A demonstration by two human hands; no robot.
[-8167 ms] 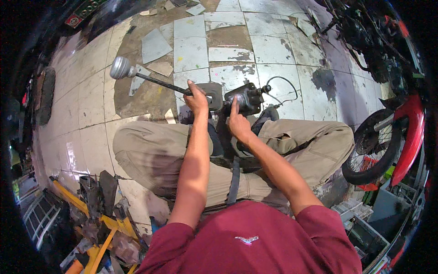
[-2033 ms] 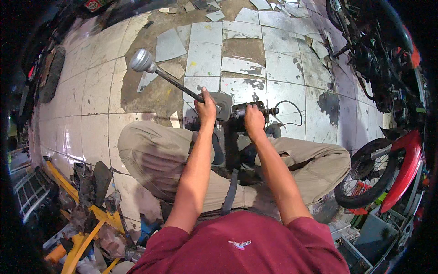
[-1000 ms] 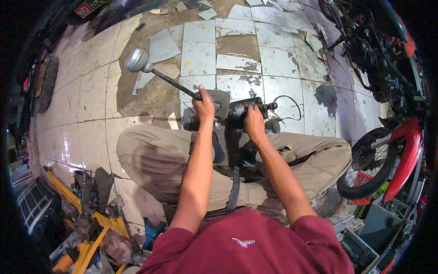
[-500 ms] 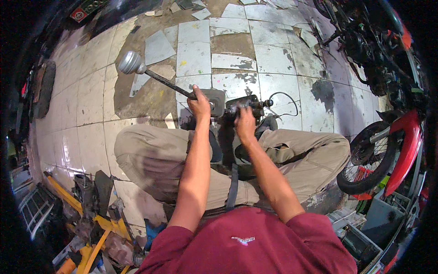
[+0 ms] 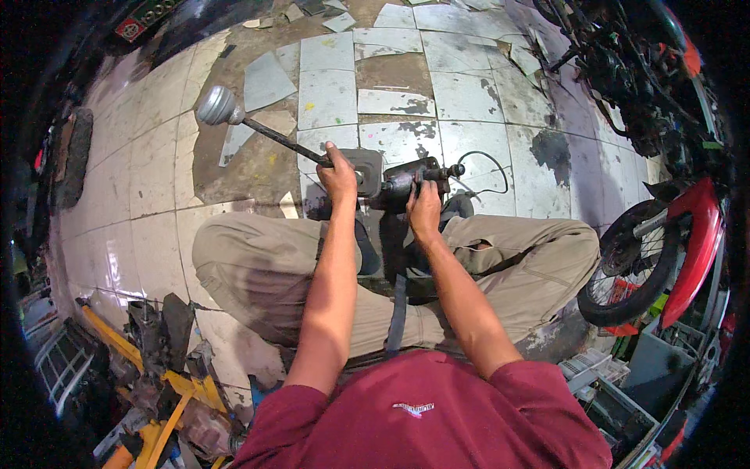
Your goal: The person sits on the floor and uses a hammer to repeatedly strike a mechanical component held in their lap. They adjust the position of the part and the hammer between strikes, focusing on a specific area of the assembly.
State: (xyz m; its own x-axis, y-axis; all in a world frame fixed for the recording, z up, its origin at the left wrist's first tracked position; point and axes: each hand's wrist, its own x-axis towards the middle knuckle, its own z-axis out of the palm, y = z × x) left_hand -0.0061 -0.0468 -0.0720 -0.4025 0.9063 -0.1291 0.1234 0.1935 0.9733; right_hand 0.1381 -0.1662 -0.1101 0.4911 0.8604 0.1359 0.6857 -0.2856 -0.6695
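A dark rod [image 5: 283, 141] with a rounded silver end [image 5: 219, 105] slants up to the left. My left hand [image 5: 338, 176] is wrapped round its lower end, thumb pointing up along it. A grey squarish plate [image 5: 370, 164] with rounded corners lies just right of that hand. Beside the plate is a dark, roughly cylindrical mechanical part [image 5: 406, 178] with a small knob-like end on its right. My right hand [image 5: 424, 205] has its fingers bent onto the near side of this part. What its fingertips grip exactly is partly hidden.
A thin black cable [image 5: 504, 173] loops on the cracked tile floor [image 5: 328, 98]. My legs [image 5: 250, 254] are folded on both sides. A red motorcycle fender and wheel [image 5: 629, 289] stand at the right. Yellow metal parts [image 5: 183, 387] lie lower left, grey crates [image 5: 609, 391] lower right.
My right hand, blurred by motion before, is now sharp and slightly lower on the dark part, uncovering more of it. My left hand keeps its hold on the rod.
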